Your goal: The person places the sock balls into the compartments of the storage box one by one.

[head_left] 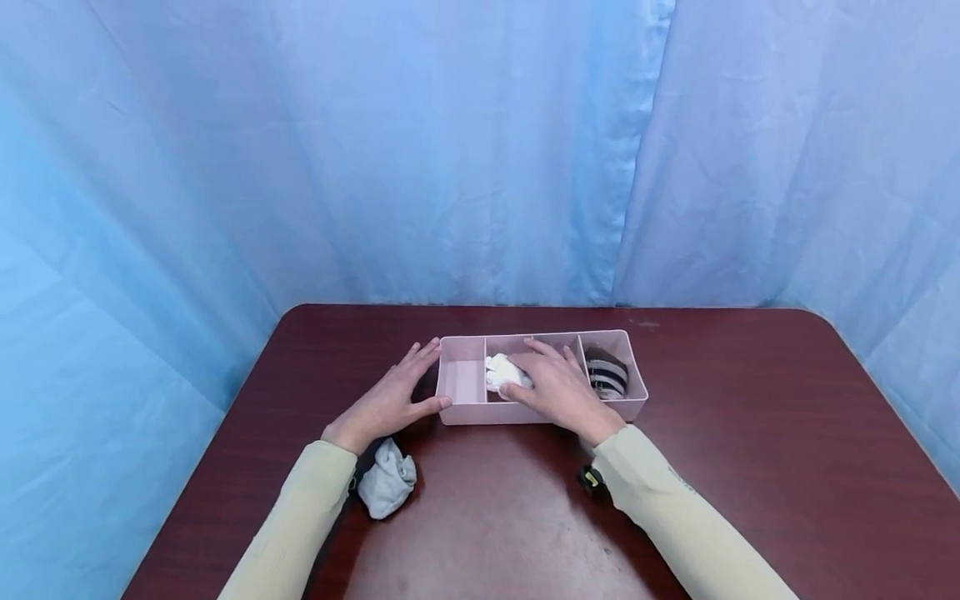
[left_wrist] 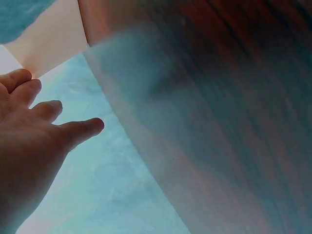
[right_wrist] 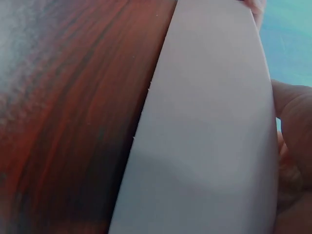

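A long pale pink divided box point(head_left: 495, 414) sits on the table. My right hand point(head_left: 558, 385) reaches into it from the front right, thumb and fingers around a bundled white sock point(head_left: 497, 372) in the second compartment from the left. My left hand point(head_left: 390, 400) is at the box's left end, fingers spread and fairly straight, with fingertips and thumb right at its rim. In the right wrist view, the box's front wall point(right_wrist: 209, 112) fills the middle and the hand's fingers show beyond its upper edge. The left wrist view shows the spread left fingers point(left_wrist: 83, 127) near the box end point(left_wrist: 53, 41).
A striped rolled sock point(head_left: 606, 375) in brown, grey and navy lies in the rightmost compartment. On the table beside my left wrist lies a bundled grey sock point(head_left: 388, 482). The dark red-brown table point(head_left: 750, 417) has blue curtains point(head_left: 450, 167) behind and at the sides.
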A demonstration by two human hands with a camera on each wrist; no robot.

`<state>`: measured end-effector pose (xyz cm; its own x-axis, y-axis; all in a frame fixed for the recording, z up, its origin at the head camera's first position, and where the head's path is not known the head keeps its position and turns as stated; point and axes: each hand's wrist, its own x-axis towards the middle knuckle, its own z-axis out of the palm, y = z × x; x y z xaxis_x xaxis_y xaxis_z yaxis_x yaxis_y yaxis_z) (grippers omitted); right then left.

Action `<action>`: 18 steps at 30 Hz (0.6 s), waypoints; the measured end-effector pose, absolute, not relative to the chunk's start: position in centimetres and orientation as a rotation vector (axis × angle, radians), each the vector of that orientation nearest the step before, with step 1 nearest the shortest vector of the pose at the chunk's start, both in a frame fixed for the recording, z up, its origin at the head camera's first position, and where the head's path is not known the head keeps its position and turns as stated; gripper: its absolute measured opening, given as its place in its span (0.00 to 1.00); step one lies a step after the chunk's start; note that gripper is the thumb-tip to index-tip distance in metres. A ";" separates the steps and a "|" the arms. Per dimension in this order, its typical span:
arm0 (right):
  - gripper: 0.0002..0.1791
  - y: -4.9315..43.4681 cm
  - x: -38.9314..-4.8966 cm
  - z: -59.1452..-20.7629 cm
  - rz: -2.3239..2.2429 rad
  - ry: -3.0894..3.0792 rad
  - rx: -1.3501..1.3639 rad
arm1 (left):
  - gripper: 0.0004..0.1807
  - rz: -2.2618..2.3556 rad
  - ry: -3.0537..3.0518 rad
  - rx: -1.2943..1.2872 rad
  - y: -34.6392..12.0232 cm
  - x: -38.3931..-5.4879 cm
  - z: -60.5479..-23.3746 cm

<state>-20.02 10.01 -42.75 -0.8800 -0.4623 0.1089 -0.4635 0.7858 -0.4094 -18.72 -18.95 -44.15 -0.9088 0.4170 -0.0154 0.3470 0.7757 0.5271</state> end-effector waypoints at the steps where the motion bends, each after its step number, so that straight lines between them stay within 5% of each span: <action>1: 0.31 10.1 -20.0 -42.8 0.682 -2.967 0.772 | 0.50 0.804 2.834 0.619 -18.9 -18.7 -44.2; 11: 0.32 13.1 -19.1 -41.4 0.915 -2.746 0.837 | 0.49 0.889 2.821 0.602 -19.3 -18.4 -43.9; 18: 0.44 19.1 -19.4 -40.2 0.890 -2.786 0.712 | 0.46 1.022 2.842 0.572 -22.6 -16.1 -42.1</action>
<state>-19.36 19.11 -40.18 -0.8799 -0.3971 0.2610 -0.4749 0.7146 -0.5137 -16.08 -22.64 -42.07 -0.9284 0.3666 0.0606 0.3213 0.7100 0.6266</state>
